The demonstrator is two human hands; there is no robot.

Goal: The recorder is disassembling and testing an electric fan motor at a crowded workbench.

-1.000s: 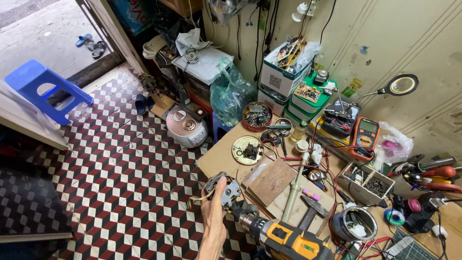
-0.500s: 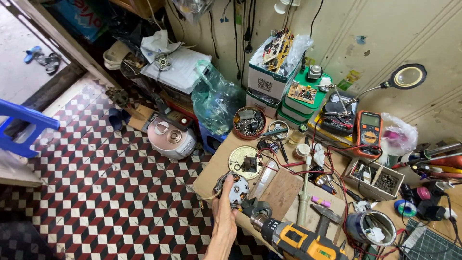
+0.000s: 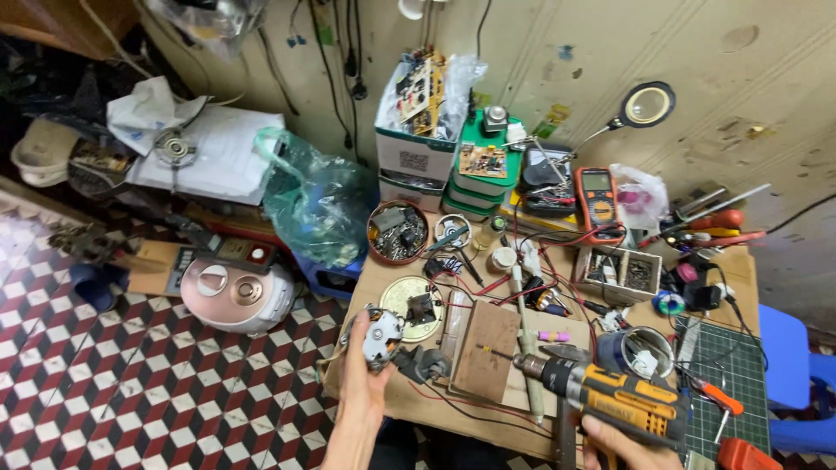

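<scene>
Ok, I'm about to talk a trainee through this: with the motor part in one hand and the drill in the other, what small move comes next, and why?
Probably bring the drill tip over to the small motor: the left hand holds the motor at the bench edge, while the right hand grips the drill, its chuck pointing that way but apart.

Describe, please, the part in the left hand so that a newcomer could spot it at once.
Start at the cluttered wooden workbench and go to its near left corner. There the left hand holds a small round metal motor part above the edge; unlike the flat brass-coloured disc beside it, it is grey, chunky and lifted.

Motor left of drill
</scene>
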